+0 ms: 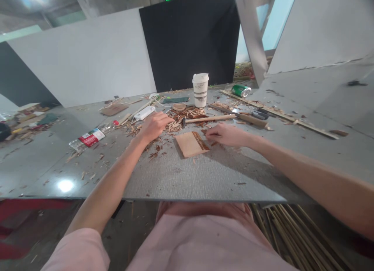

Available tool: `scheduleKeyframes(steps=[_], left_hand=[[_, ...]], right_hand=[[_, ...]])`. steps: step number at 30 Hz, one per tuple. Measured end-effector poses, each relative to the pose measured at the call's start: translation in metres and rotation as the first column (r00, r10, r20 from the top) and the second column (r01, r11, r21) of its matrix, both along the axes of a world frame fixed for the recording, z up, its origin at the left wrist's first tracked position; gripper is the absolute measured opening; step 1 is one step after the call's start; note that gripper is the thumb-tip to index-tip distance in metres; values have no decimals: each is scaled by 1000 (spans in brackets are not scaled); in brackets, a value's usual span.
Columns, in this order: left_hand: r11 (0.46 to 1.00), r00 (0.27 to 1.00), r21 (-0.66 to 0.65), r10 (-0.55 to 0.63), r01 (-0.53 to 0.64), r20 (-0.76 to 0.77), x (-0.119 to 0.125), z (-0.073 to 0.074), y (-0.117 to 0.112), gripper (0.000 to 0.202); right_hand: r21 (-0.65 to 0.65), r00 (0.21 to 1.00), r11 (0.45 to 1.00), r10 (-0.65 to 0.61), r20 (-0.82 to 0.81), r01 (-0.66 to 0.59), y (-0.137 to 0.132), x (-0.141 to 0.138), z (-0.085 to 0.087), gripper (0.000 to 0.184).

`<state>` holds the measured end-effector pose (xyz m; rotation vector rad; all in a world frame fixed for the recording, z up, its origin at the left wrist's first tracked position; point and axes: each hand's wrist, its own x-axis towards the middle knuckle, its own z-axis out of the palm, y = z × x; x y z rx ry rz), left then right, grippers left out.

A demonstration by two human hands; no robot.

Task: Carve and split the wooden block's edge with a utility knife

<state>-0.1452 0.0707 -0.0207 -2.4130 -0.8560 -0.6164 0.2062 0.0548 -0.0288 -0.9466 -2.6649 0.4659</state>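
A square light-wood board [189,144] with dark brown strips [200,141] along its right side lies flat on the grey table. My right hand [226,134] is just right of the board, its fingers pinched together near small dark brown pieces; what is between the fingertips is too small to make out. Over the pile of wood chips [193,113] is my left hand [156,125], fingers curled together and pointing right, their tips among the chips. Whatever they hold is hidden. A small hammer [210,118] with a wooden handle lies behind the board, between my hands.
A lidded white paper cup [200,91] stands behind the hammer. A plastic bottle [91,138] lies at left, a green can [241,90] at back right. A white device [145,113], a wooden-handled tool [251,120] and a long wood strip [280,114] lie about.
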Motion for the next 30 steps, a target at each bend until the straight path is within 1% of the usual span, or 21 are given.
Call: scheduleKeyframes(steps=[3,6,8,11,13,17,20,22,24,30], left_hand=[[1000,1000,2,-1,1,-2,1,-1,0,33],[999,999,-35,-36,37,41,4,-3,-2,30],[995,993,-71,-59,66,101,9,-5,-5,26],[982,978,-150,-86,115,188,17,-7,-10,23],[965,973,-209,-116,157,199,21,-8,-13,23],[932,972,-295,-169,211,160,26,-8,-16,19],[929,975,-312,-157,200,159,26,-8,-15,21],[932,975,-313,-128,181,180,26,-8,-14,23],[934,974,-318,-102,164,204,24,-8,-12,22],[948,975,-309,-5,75,223,20,-9,-10,19]], right_hand=[[25,995,998,46,85,-49,-1,2,-3,26],[95,993,995,12,114,-23,-1,2,-7,26],[141,994,990,-26,108,11,-2,1,-8,27],[162,994,986,-57,91,42,-5,-1,-7,27],[159,995,986,-68,76,55,-6,-3,-5,27],[174,995,980,-102,8,99,-8,-6,-4,26],[193,986,971,-124,-110,143,-8,-6,-3,28],[202,975,968,-109,-195,149,-8,-7,-3,29],[212,964,965,-97,-247,152,-8,-6,-2,30],[229,968,963,-90,-234,145,-8,-6,-2,30]])
